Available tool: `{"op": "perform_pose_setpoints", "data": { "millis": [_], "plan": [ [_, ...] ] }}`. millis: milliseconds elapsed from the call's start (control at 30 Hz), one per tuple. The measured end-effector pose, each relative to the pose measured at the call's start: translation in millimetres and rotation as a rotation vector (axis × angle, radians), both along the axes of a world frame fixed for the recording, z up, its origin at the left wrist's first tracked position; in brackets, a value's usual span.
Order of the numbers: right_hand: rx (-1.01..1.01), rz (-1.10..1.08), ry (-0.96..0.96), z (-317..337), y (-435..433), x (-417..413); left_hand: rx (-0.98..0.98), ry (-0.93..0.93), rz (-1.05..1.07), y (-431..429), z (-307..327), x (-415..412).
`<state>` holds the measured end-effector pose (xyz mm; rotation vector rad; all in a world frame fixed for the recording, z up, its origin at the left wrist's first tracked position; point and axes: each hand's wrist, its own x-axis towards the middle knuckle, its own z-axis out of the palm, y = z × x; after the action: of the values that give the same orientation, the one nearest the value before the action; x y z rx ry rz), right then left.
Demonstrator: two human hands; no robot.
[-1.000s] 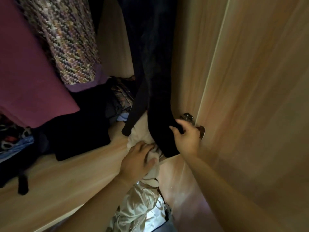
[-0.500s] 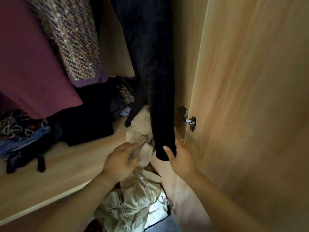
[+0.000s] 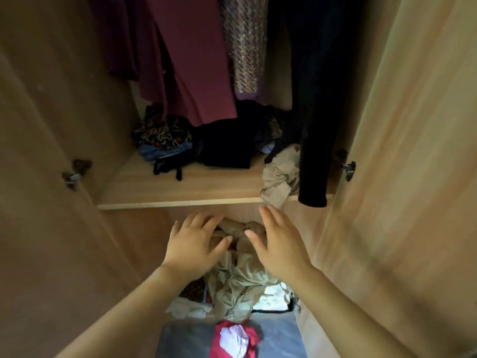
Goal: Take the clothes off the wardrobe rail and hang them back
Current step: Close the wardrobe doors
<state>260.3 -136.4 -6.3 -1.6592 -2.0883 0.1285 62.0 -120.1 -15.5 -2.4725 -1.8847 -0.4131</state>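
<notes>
Two hands in play: left hand (image 3: 192,244) and right hand (image 3: 278,244), both flat with fingers spread, palms down, grasping nothing, side by side over a rumpled beige heap (image 3: 240,280) in the lower compartment; whether they touch it I cannot tell. Above the pale wooden shelf (image 3: 180,195) hang three clear garments: a smooth maroon garment (image 3: 196,60), a nubbly multicoloured knit (image 3: 245,42) and a long black garment (image 3: 317,99) whose hem drops past the shelf edge (a darker purple fold at far left may be a fourth). On the shelf, one crumpled beige cloth (image 3: 280,177) lies just beside the black hem, spilling over the front edge; a black heap (image 3: 227,148) and a folded patterned stack (image 3: 162,135) sit further back. Two wood-grain doors, left door (image 3: 38,189) and right door (image 3: 418,177), stand open, each with one metal hinge. Red fabric (image 3: 254,342) lies lowest.
</notes>
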Motion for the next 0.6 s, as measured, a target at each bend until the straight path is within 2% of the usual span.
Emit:
{"op": "perform_pose_setpoints", "data": {
  "millis": [333,500,600],
  "plan": [
    [-0.006,0.436,-0.037,31,-64,-199,0.111,0.035,0.447,-154,40,-180],
    [0.044,0.589,0.060,49,-113,-303,0.218,0.042,0.561,-228,57,-266],
    [0.055,0.603,0.176,60,-136,-358,0.277,0.064,0.574,-256,67,-312]
  ]
}}
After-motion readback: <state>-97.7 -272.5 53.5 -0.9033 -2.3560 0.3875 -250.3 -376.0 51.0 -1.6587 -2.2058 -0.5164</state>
